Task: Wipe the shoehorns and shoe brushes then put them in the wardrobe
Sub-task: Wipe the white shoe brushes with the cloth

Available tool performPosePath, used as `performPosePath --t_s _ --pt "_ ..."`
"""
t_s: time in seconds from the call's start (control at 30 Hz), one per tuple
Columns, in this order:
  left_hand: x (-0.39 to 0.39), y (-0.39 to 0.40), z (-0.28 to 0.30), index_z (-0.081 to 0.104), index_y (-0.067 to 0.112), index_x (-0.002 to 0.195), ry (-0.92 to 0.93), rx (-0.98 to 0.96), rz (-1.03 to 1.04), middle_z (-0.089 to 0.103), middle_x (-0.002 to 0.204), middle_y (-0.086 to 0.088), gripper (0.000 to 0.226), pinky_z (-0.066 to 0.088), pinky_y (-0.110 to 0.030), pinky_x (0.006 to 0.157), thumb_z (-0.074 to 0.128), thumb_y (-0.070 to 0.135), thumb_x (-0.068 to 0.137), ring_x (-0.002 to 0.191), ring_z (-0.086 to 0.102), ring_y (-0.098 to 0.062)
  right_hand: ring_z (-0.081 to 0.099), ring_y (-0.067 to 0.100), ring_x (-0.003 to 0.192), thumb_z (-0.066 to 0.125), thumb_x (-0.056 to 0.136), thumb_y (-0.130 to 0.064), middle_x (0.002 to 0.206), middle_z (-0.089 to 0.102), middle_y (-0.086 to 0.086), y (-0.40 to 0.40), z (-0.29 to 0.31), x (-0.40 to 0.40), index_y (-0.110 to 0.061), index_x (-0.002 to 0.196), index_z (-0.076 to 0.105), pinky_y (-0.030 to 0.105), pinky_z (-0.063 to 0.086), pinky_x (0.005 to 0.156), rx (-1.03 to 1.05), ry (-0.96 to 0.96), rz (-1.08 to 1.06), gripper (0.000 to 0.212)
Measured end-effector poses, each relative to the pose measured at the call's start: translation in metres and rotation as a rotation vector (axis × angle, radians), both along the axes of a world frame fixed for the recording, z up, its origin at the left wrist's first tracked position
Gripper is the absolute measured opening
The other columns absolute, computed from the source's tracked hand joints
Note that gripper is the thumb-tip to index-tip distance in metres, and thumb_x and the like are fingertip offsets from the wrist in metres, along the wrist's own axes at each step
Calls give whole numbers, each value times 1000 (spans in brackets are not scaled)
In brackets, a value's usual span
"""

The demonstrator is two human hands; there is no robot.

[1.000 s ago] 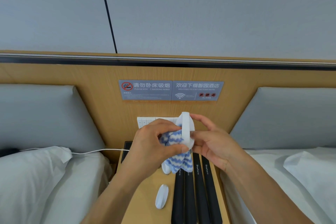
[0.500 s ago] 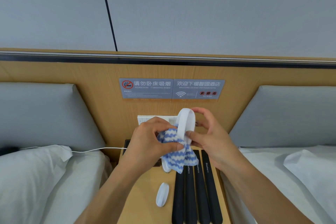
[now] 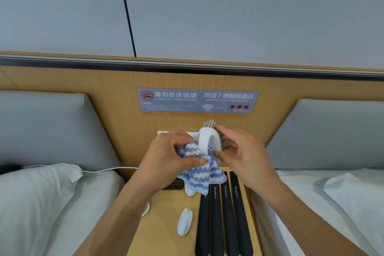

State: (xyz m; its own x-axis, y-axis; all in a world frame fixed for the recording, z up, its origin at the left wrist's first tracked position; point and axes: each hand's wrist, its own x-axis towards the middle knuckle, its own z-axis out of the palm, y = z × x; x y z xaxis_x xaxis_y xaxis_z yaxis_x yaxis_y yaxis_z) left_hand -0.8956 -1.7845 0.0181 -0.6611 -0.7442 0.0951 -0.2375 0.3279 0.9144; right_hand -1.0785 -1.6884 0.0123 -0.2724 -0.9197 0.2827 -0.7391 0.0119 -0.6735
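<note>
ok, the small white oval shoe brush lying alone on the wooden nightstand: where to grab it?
Pinch the small white oval shoe brush across its narrow width, coming from above. It lies flat, back up, long axis running away from the camera; its left side is free, while the black shoehorns lie close on its right.

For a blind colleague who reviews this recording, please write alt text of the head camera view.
Over a wooden nightstand between two beds, the right hand holds a white shoe brush while the left hand wipes it with a blue-and-white cloth. Four black shoehorns and another white brush lie below.
</note>
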Motion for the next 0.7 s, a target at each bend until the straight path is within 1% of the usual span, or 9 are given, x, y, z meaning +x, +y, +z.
performPosePath --t_s 0.1,0.17,0.23,0.3,0.43,0.5,0.6,0.63,0.7 --pt "1 -1 4 76 20 86 10 53 -7 69 96 10 26 57 -45 76 88 29 64 82 68 -12 61 7 112 80 81 -11 126 65 -6 2 1 -1 -19 139 59 30 53 96 -70 141 21 62" --pt "1 -1 5 77 18 84 21 99 -17 69 95 8 26 57 -47 77 88 29 63 83 69 -15 61 7 112 82 79 -10 126 65 -7 3 2 -4 -20 136 60 21 50 95 -108 245 49 62" --pt "2 -1 5 76 16 84 17 136 -28 70 94 7 26 57 -48 77 88 29 64 84 69 -18 60 6 111 83 76 -7 125 65 -5 3 3 -6 -19 136 60 9 42 93 -134 342 84 65" --pt "1 0 3 76 14 85 11 161 -40 71 93 4 27 58 -46 76 86 29 66 84 70 -19 59 5 109 84 74 -5 123 66 -4 3 4 -9 -17 136 60 4 38 92 -159 426 114 67" --pt "2 1 1 75 7 88 47 300 -60 74 90 -7 29 59 -46 79 84 28 68 84 73 -25 65 7 105 82 77 -4 121 69 -2 5 6 -13 -15 136 61 10 43 91 -226 529 152 64" --pt "2 -1 1 75 6 90 55 415 -67 75 92 -11 36 58 -45 84 83 32 66 87 73 -28 67 9 105 80 80 -5 122 69 -2 6 6 -13 -15 135 62 15 50 91 -263 544 171 58" --pt "2 -3 1 76 3 93 61 608 -68 75 97 -16 46 58 -42 86 82 36 62 92 72 -31 70 13 103 83 80 -10 123 70 0 7 2 -13 -13 133 63 25 58 85 -294 583 188 57" --pt "2 -3 2 76 2 93 63 651 -67 74 98 -18 48 58 -41 85 82 37 61 92 72 -32 70 14 102 84 79 -11 123 70 0 7 1 -14 -12 133 63 27 58 85 -296 585 189 58" --pt "1 -3 3 76 0 92 58 677 -61 74 97 -19 50 58 -40 85 83 37 60 93 72 -34 69 13 104 84 78 -12 123 70 0 7 -1 -15 -13 133 63 23 55 89 -295 578 194 59"
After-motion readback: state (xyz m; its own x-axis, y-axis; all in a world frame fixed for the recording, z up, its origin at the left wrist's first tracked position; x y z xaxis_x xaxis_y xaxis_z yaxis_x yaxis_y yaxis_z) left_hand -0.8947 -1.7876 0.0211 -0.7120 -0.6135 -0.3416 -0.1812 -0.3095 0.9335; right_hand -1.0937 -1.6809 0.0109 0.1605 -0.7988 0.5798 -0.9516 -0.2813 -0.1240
